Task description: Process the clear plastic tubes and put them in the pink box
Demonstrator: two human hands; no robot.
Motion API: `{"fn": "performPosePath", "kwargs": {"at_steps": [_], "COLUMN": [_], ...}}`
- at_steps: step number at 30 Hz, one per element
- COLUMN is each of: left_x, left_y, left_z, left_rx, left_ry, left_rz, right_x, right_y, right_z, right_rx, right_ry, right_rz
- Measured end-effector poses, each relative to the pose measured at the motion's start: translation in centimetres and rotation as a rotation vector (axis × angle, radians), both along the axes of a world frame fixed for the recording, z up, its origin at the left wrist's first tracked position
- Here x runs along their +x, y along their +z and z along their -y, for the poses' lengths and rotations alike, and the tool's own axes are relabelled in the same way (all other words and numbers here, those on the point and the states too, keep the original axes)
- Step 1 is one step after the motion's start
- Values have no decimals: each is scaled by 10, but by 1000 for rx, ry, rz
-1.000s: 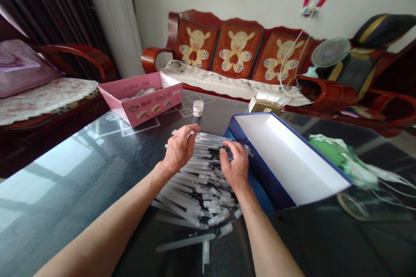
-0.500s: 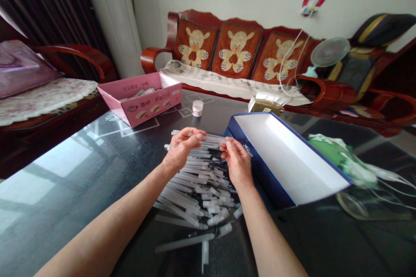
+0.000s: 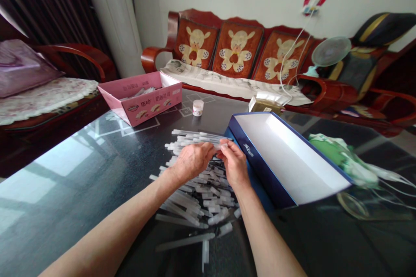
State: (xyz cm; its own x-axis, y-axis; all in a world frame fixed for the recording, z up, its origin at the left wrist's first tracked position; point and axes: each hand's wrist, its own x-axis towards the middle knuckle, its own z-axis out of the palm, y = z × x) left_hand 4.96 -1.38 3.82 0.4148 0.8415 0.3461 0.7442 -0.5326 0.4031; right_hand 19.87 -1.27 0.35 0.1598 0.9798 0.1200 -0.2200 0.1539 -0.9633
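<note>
Both hands meet over a spread of translucent white plastic tubes (image 3: pixel 183 199) and short caps (image 3: pixel 214 207) on the dark table. My left hand (image 3: pixel 196 158) is closed, back upward, with its fingertips round a translucent plastic tube that it mostly hides. From the right, my right hand (image 3: pixel 234 160) pinches the tube's pale end (image 3: pixel 223 146) between thumb and fingers. Just beyond the hands lie more tubes side by side, pointing left and right. Nearest the camera, a few pieces lie apart from the spread.
A blue box (image 3: pixel 260 156) with a white inside stands close to my right hand. Farther left is a pink box (image 3: pixel 143 108) holding pale pieces. A small white tub (image 3: pixel 198 107), a tissue pack (image 3: pixel 264 103) and a green-and-white bag (image 3: pixel 341 158) are also on the glossy table (image 3: pixel 81 173).
My left hand has turned back upward and moved right and slightly towards me, closing the gap to my right hand. The tube stretched between them is now mostly covered. My right hand has barely moved.
</note>
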Motion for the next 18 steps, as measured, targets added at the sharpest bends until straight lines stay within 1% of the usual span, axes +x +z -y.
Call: {"fn": "performPosePath", "kwargs": {"at_steps": [3,5,7,10,12,14,18], "left_x": [1,1,3,8,11,12,12], "left_y": [-2,-4,-7,-12,-16,-18,-18], "left_z": [-2,-3,-3,1,4,6,8], "left_rx": [-141,-175,-134,-25,30,78,161], "left_ry": [-59,-95,-43,90,119,134,172], "left_rz": [117,155,132,5,-93,-151,-146], "right_x": [-1,-2,-4,-8,-11,-13,-20], "right_y": [3,6,8,10,10,10,10], "right_z": [-2,-2,-1,0,1,3,5], "right_rx": [-62,-99,-140,-202,-223,-217,-177], "right_ry": [13,18,12,-12,-25,-31,-41], "right_rz": [-149,-214,-243,-257,-271,-276,-298]}}
